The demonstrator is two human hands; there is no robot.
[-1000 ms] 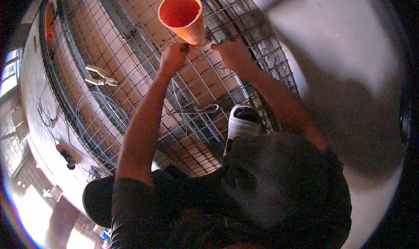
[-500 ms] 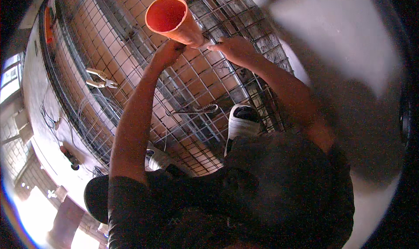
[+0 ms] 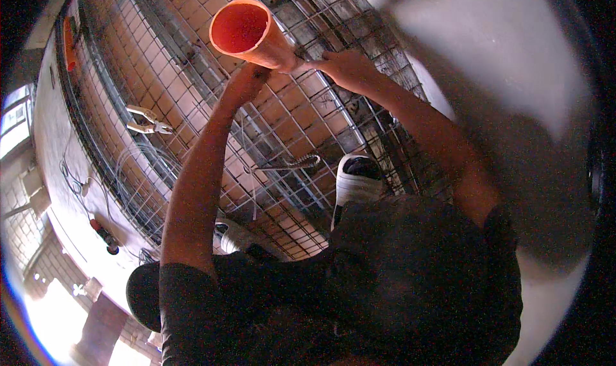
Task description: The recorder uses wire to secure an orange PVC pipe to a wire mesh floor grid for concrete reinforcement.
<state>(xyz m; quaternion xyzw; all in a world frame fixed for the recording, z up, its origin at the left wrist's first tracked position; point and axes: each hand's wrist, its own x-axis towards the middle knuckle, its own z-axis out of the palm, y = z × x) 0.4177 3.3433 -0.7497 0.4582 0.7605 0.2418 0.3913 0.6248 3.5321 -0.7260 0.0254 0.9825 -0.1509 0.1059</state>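
Note:
An orange plastic pipe (image 3: 273,50) rises from the steel mesh (image 3: 295,112), its open mouth facing up toward me and leaning to the left. My left hand (image 3: 247,84) is closed against the near left side of the pipe, its fingers partly hidden. At the right side of the pipe's lower end, my right hand (image 3: 346,71) has its thumb and index finger pinched together. Whatever lies between those fingertips is too small to make out. Pliers with pale handles (image 3: 149,121) lie on the mesh left of my left forearm.
Under the mesh are clay-coloured blocks and metal channels. A dark twisted bundle (image 3: 298,164) lies near my white shoe (image 3: 356,178). Loose wire (image 3: 138,161) rests at the left. Another orange pipe (image 3: 69,43) and a red-and-black tool (image 3: 104,236) lie farther left.
The view has shifted slightly. Both hands stay at the lower part of the orange pipe, and the right fingertips have moved only a little.

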